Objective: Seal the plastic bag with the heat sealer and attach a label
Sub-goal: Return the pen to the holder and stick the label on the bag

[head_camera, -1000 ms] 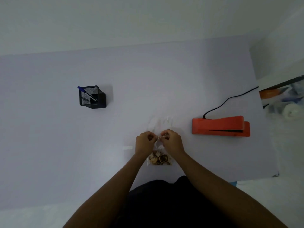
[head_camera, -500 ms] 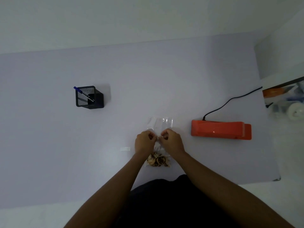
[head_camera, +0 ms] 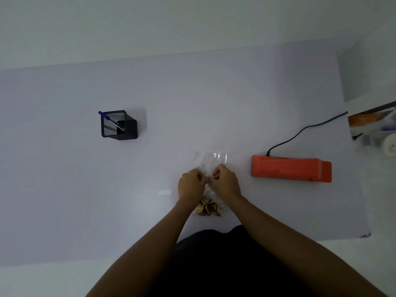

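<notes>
While pinching bag (head_camera: 211,161): fists (head_camera: 190,185) together.

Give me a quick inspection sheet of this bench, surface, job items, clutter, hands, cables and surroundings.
Surface: pale table, bare around the work.
Job's things: clear plastic bag with brown pieces at its near end, lying in front of the person; orange heat sealer to its right, apart; small white label to its left.
Clutter: black mesh pen holder with a blue pen, far left.
Hands: left hand and right hand each pinch the bag's middle.
Cables: black cord runs from the sealer off the table's right edge.
Surroundings: white wall; blurred items on the right.
</notes>
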